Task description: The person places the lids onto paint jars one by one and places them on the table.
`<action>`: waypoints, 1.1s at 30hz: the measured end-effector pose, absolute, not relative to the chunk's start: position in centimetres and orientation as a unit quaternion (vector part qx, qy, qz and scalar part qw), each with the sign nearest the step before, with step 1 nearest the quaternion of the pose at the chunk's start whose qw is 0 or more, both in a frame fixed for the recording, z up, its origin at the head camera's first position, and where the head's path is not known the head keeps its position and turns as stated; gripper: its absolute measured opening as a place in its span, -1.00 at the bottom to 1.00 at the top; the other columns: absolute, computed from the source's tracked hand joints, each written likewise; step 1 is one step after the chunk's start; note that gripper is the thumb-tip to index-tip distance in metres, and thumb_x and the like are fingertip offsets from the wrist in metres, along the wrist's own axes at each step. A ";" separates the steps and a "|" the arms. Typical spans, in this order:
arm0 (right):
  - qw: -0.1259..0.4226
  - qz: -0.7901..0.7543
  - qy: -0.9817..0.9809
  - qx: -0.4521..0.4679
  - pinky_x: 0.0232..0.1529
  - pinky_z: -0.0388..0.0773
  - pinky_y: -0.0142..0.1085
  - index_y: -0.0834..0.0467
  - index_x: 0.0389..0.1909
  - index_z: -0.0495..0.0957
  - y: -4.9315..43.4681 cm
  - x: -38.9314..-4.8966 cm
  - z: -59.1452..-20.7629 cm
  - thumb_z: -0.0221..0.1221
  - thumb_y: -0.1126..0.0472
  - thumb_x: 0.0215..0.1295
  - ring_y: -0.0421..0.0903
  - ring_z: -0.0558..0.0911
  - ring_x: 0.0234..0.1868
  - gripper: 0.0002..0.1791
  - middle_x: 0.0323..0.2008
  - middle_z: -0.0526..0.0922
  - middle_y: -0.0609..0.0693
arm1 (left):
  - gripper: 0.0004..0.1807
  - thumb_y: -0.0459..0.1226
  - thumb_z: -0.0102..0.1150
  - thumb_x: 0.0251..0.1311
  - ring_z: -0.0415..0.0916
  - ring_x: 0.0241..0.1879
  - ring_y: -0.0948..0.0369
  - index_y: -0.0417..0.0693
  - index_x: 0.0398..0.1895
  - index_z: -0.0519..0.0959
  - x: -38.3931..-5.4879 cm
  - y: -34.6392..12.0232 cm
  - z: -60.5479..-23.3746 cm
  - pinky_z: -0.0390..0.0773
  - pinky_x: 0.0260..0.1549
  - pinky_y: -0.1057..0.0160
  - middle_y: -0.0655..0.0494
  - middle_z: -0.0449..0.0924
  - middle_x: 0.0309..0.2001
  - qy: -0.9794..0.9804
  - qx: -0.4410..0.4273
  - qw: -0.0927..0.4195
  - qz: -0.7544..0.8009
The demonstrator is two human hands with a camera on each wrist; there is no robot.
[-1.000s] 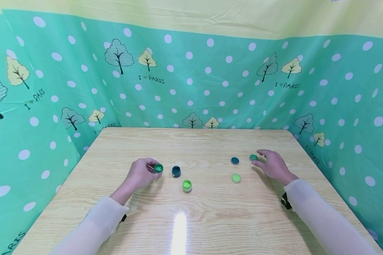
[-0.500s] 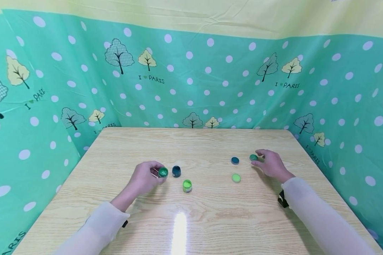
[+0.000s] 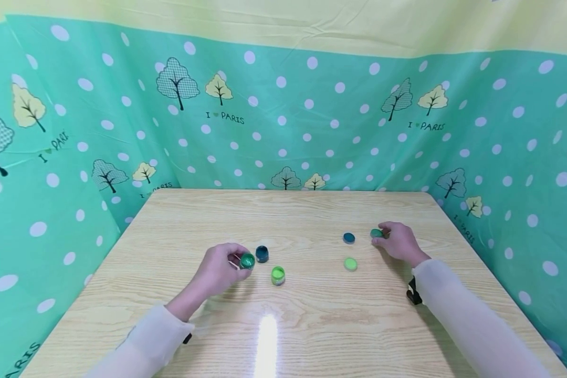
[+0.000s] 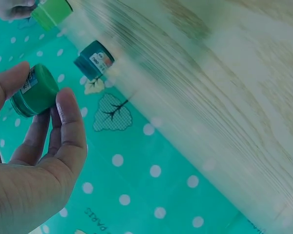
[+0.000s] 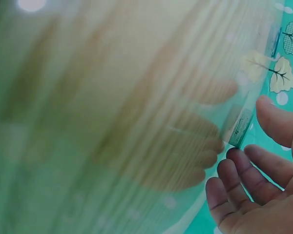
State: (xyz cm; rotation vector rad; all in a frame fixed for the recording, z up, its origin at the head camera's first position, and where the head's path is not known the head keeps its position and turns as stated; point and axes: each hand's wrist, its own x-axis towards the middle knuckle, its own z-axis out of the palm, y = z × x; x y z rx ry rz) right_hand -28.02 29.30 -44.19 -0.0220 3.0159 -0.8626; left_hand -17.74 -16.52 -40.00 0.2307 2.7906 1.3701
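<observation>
My left hand (image 3: 222, 268) holds a small green paint jar (image 3: 248, 261) by its sides, lid off and opening upward. In the left wrist view that green jar (image 4: 39, 92) is pinched between the fingertips, its label partly showing. A dark blue paint jar (image 3: 262, 254) stands just to the right of it, and a light green one (image 3: 277, 275) is nearer me. Over on the right, my right hand (image 3: 398, 241) has thumb and fingers spread around a green lid (image 3: 376, 234) on the table. In the right wrist view, fingertips are right at the lid's edge (image 5: 240, 127), the thumb slightly apart.
A dark blue lid (image 3: 348, 238) and a light green lid (image 3: 350, 264) lie left of my right hand. The wooden table (image 3: 331, 325) reaches back to a green dotted curtain (image 3: 307, 136), which also hangs at both sides. Light glares near the front.
My left hand has carried the green jar rightward and a little nearer me, up beside the dark blue jar. The right hand's fingers have drawn slightly closer around the green lid.
</observation>
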 end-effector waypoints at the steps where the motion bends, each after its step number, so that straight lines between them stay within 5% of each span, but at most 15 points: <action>1: 0.004 -0.272 0.962 -0.005 0.17 0.50 0.14 0.41 0.38 0.37 29.3 -28.1 -44.2 0.29 0.14 0.42 0.26 0.52 0.14 -0.35 0.14 0.55 0.36 | -0.69 -0.45 0.53 0.01 0.60 -0.28 0.21 -0.11 -0.15 0.70 -17.7 -16.4 -40.0 0.67 -0.27 0.28 0.12 0.66 -0.28 0.895 0.074 0.013 0.440; 8: 0.019 -0.247 0.969 0.005 0.22 0.48 0.17 0.42 0.37 0.37 29.0 -28.5 -44.1 0.25 0.20 0.45 0.27 0.51 0.18 -0.40 0.17 0.52 0.39 | -0.68 -0.46 0.54 -0.02 0.59 -0.30 0.22 -0.07 -0.18 0.71 -17.3 -16.0 -40.2 0.66 -0.29 0.32 0.15 0.65 -0.30 0.894 0.074 0.013 0.441; 17: 0.011 -0.233 0.972 0.011 0.06 0.55 0.07 0.39 0.21 0.52 28.7 -28.5 -44.1 0.27 0.23 0.43 0.16 0.54 -0.03 -0.55 0.00 0.59 0.30 | -0.70 -0.46 0.55 -0.02 0.59 -0.33 0.23 -0.10 -0.19 0.71 -16.9 -15.6 -40.1 0.65 -0.31 0.32 0.14 0.64 -0.32 0.891 0.095 0.010 0.444; 33: -0.001 -0.270 0.963 0.009 -0.22 0.53 -0.17 0.34 0.18 0.55 28.8 -26.8 -43.3 0.30 0.09 0.41 0.07 0.52 -0.17 -0.52 -0.10 0.59 0.19 | -0.63 -0.49 0.56 -0.06 0.59 -0.34 0.20 -0.16 -0.14 0.69 -15.9 -14.7 -40.1 0.66 -0.34 0.31 0.11 0.63 -0.33 0.884 0.090 0.023 0.457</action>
